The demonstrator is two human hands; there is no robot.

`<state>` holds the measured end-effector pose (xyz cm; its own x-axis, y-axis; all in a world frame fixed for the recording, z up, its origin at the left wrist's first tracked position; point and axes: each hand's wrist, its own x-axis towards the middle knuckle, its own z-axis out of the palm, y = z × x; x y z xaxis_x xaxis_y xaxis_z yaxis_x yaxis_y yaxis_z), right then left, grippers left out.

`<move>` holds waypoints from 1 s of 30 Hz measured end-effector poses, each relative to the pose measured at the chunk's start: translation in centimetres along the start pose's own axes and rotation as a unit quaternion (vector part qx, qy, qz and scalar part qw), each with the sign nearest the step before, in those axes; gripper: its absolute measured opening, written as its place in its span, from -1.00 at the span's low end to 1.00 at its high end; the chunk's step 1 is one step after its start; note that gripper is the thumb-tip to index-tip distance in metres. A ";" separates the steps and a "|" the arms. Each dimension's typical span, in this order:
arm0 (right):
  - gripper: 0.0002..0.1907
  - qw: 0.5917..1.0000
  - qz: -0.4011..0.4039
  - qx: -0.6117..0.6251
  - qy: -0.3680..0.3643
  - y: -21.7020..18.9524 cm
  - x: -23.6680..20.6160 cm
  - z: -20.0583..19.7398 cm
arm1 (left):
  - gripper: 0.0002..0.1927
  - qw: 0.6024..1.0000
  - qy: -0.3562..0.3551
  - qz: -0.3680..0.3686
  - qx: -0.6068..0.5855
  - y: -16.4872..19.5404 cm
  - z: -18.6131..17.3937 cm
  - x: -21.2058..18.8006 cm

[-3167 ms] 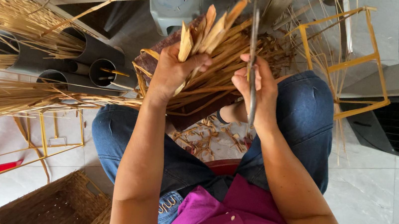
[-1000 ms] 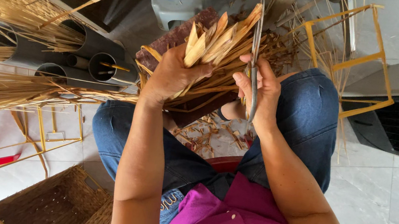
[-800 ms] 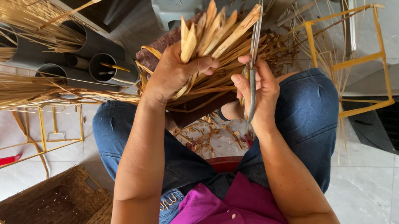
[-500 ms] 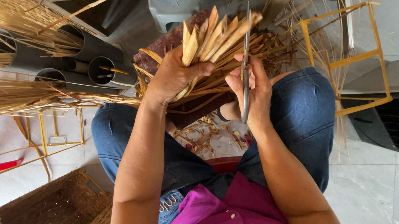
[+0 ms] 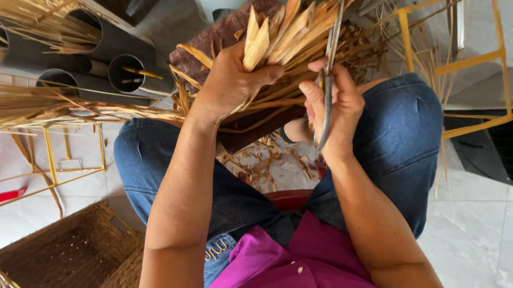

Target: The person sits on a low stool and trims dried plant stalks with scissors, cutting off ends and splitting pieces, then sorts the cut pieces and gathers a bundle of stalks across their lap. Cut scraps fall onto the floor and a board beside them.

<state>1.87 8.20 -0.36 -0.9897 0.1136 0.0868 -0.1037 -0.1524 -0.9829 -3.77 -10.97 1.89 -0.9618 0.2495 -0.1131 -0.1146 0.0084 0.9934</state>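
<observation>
- Pale marble floor tiles [image 5: 501, 255] lie under the seated person; yellow metal frames [image 5: 465, 65] stand on both sides, and dark grey pipes [image 5: 108, 63] lie at the upper left with loose straw heaped over them
- left hand [image 5: 231, 83] is wrapped tight round a bundle of flat tan strips [image 5: 288, 32], thumb across the front; the cut ends fan upward above the fist, over a dark brown block [image 5: 223, 37] resting on the lap
- right hand [image 5: 338, 108] is closed on a long thin metal blade [image 5: 330, 75], held upright just beside the bundle; whether it touches the strips I cannot tell
- short offcuts [image 5: 264, 164] lie between the knees; a woven basket [image 5: 63, 257] sits at the lower left
</observation>
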 end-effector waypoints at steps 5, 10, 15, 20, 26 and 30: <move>-0.82 0.998 -0.048 0.035 0.038 -0.8 0.4 -1.5 | -0.68 0.988 0.036 0.034 0.146 -2.0 0.5 0.0; -0.80 0.980 -0.097 0.115 0.132 -1.9 0.4 -3.0 | -0.62 0.878 0.028 0.100 0.467 -8.9 5.1 1.6; -0.66 0.982 -0.088 0.122 0.114 -2.7 0.0 -3.6 | -0.65 0.779 0.029 0.141 0.611 -16.8 8.7 2.3; -0.62 0.979 -0.075 0.150 0.116 -2.5 0.3 -3.2 | -0.75 0.752 0.027 0.094 0.652 -18.5 8.1 3.1; -0.65 0.977 -0.090 0.154 0.117 -2.5 0.3 -3.3 | -0.73 0.848 0.063 0.047 0.524 -11.6 3.0 5.0; -0.66 0.985 -0.087 0.128 0.080 -2.2 0.7 -2.9 | -0.68 0.989 0.071 0.069 0.109 -5.7 -0.7 3.0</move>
<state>1.69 11.48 1.38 -0.9289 0.3094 0.2034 -0.3117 -0.3569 -0.8806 -6.20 -10.95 -4.14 -0.9915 0.1245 0.0376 0.0617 0.1956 0.9788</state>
